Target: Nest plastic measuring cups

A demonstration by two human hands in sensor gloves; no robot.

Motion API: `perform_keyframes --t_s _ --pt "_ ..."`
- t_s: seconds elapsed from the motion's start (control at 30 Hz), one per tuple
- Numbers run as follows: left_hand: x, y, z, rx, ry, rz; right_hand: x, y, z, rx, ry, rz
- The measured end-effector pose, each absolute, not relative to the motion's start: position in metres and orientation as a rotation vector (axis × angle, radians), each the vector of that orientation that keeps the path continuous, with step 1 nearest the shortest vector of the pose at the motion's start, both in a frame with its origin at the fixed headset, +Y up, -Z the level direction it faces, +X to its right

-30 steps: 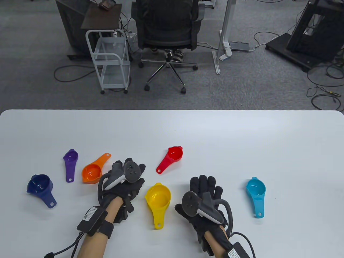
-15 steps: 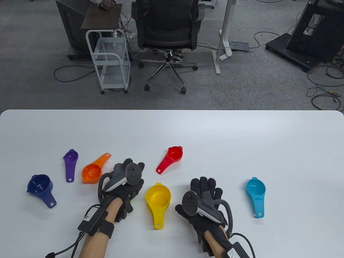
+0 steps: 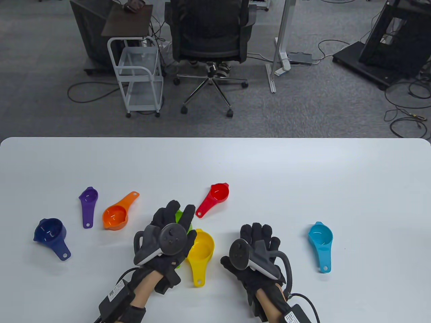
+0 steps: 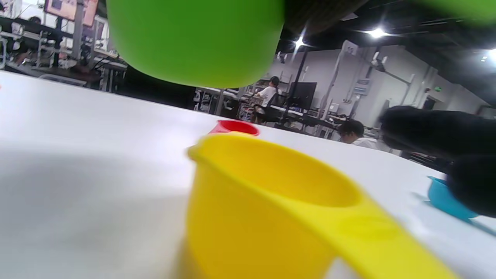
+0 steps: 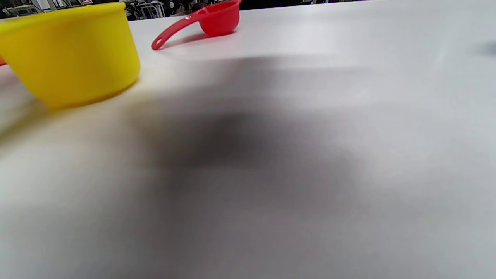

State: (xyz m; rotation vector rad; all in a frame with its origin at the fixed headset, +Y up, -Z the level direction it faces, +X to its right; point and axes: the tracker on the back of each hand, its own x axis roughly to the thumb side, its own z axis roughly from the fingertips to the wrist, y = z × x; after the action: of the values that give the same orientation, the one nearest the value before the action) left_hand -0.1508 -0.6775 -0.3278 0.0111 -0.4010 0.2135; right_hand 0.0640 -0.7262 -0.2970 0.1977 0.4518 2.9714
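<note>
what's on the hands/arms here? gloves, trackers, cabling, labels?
Both the left hand and right hand wear black fabric gloves. Each carries a grey-and-white tracker with a dark round button face. Forearms are bare, no sleeves. Each wrist has a black strap holding a black box with a white label; black cables trail off.

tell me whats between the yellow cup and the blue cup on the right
The right hand, lying flat on the white table, sits between the yellow cup and the light blue cup; the table view shows it.
</note>
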Motion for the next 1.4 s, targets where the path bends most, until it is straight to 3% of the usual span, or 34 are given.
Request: perform_keyframes --t_s 0.17,0.37,0.87,1.4 --pt "-0.122 -0.681 -0.313 -0.062 -0.447 0.279 0.065 -0.727 -0.298 0.183 0.458 2.972" --pt "-0.102 -0.695 -0.309 -0.134 -0.439 0.195 0.068 -0.729 -0.300 0.165 0.481 2.968" --pt "-0.103 -0.735 -0.326 -0.278 -0.360 0.192 0.069 -0.730 -0.301 0.149 0.527 2.962" --pt "-0.098 -0.744 -0.325 -0.284 -0.329 0.140 0.073 -0.734 -0.301 0.102 0.583 2.912"
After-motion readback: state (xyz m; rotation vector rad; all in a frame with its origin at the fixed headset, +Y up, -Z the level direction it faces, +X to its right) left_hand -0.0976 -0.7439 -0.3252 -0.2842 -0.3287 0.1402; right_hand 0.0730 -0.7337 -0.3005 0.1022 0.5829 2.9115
